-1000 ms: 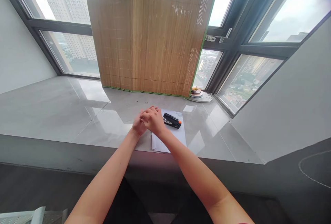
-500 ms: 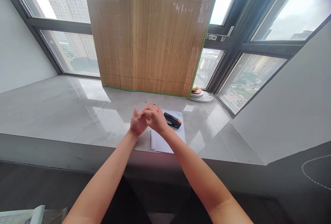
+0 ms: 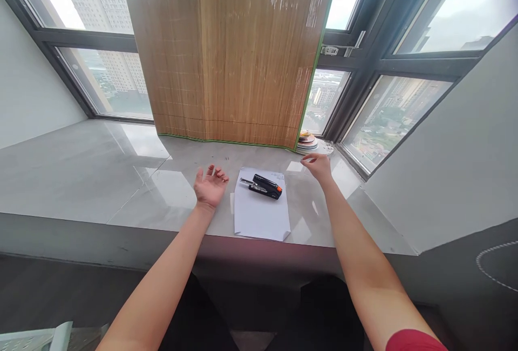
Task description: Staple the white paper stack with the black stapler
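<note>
My left hand (image 3: 211, 187) is palm up over the sill, left of the paper, with its fingers apart and slightly curled; nothing shows in it. Off to the right, my right hand (image 3: 318, 165) has its thumb and fingers pinched together near the plates. Whatever it might hold is too small to make out. Between the hands lies a stack of white paper sheets (image 3: 261, 218) with some writing at its top right. A black stapler (image 3: 267, 187) with an orange end rests on the paper, its metal staple tray sticking out to the left.
Behind the paper hangs a bamboo blind (image 3: 243, 70) with green edging. Stacked plates (image 3: 307, 143) stand in the sill's right corner by the window. The tiled sill (image 3: 133, 194) ends at a front edge near my legs. A white slatted object (image 3: 36, 339) shows at the bottom left.
My hands were together over the left of the paper and have separated. The right hand moved right towards the plates; the left stayed palm up. The whole stapler is now visible.
</note>
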{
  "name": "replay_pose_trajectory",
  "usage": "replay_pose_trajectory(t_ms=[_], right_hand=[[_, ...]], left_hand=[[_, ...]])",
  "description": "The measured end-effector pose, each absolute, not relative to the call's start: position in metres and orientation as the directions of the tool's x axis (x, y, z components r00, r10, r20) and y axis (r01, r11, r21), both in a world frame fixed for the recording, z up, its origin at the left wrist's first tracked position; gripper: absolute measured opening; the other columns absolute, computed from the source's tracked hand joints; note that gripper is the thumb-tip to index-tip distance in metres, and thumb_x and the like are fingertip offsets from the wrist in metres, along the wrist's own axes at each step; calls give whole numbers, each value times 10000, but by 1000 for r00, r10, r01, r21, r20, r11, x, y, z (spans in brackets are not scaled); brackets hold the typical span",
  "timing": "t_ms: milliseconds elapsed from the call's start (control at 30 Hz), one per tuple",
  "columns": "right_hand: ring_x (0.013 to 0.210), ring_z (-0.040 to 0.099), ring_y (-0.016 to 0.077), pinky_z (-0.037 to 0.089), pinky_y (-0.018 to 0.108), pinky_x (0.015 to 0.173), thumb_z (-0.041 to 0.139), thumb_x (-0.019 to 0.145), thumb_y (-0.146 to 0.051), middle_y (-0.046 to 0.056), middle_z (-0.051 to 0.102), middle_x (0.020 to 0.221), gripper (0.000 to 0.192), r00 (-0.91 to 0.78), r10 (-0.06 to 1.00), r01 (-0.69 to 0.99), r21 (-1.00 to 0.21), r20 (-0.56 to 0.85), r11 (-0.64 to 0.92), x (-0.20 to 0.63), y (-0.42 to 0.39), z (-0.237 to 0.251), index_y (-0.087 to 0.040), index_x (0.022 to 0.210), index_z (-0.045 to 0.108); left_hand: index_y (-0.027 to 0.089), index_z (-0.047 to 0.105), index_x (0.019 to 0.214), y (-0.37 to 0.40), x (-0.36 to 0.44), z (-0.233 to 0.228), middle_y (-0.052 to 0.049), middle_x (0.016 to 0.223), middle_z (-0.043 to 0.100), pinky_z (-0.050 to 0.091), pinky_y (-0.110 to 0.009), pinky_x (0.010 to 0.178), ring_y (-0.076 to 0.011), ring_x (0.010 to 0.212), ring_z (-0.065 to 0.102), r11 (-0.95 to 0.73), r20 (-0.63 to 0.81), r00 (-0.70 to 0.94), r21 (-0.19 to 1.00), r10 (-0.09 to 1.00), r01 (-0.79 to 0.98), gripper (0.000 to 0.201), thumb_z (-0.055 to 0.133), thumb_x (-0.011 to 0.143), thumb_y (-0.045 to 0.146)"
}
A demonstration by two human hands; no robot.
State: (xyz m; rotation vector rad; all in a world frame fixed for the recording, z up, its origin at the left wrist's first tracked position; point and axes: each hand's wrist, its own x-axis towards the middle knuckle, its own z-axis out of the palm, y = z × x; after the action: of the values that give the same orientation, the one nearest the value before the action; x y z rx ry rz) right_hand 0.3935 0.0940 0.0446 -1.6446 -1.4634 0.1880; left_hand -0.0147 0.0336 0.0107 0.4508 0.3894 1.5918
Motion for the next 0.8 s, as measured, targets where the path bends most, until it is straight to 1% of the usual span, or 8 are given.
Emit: replay_pose_trajectory(t_ms=[100,200,300,367,533,633,733,800], right_hand=[[759,675,266,497,455,974,722,749,-313,42,703,671,173,360,845,732,-682,395,7,408,115,18,-180,825,801],[999,692,299,490,442,1015,680,791,-290,111,787,1015,195,383,871,770,-628,309,-116,403,124,-7,-198,905,809],[1274,602,346,478,466,1052,636,854,-281,126,738,1288,228,343,906,818,-553,247,-159,398,128,-23,-239,977,823],[1332,562,354,464,481,1080,634,863,-274,125,722,1320,256,327,913,826,-543,244,-151,400,130,-27,-250,1033,824],[971,659,262,484,422,1046,615,821,-223,123,732,1173,288,360,855,769,-637,373,-46,414,128,-31,-208,1033,808],[904,644,266,498,428,993,579,812,-201,123,717,1047,249,437,776,738,-675,455,-19,417,125,-31,-190,943,790],[853,629,258,505,427,949,569,808,-198,98,688,919,227,404,760,743,-668,509,53,410,123,-29,-193,895,778],[769,605,226,513,417,918,565,804,-200,77,677,892,228,341,761,747,-650,552,137,402,124,-27,-197,887,777]], left_hand=[[202,671,930,32,-14,12,-60,843,603,477,-315,677,-168,714,574,-12,31,1,410,1000,-912,366,510,1053,507],[189,658,955,32,-14,12,-57,858,604,457,-306,664,-161,701,566,8,22,17,362,1000,-932,287,579,1017,458],[187,655,968,32,-13,12,-61,875,603,452,-299,656,-157,702,565,9,3,10,364,1000,-931,261,566,1012,428],[192,652,963,33,-12,12,-60,877,601,456,-298,659,-156,704,564,8,6,12,377,1000,-926,260,556,1014,429],[200,655,959,39,-14,10,-59,891,616,489,-293,696,-156,746,589,-83,29,-78,455,997,-887,253,584,996,440],[212,658,941,49,-15,6,-49,906,635,512,-280,745,-148,785,614,-200,41,-215,558,976,-805,175,650,942,386],[216,698,961,70,-14,2,-68,1007,689,537,-291,820,-166,893,656,-256,145,-237,790,961,-556,139,702,892,337],[209,728,982,90,-13,0,-88,1081,723,553,-334,901,-199,980,681,-276,231,-202,931,952,-238,140,718,866,286]])
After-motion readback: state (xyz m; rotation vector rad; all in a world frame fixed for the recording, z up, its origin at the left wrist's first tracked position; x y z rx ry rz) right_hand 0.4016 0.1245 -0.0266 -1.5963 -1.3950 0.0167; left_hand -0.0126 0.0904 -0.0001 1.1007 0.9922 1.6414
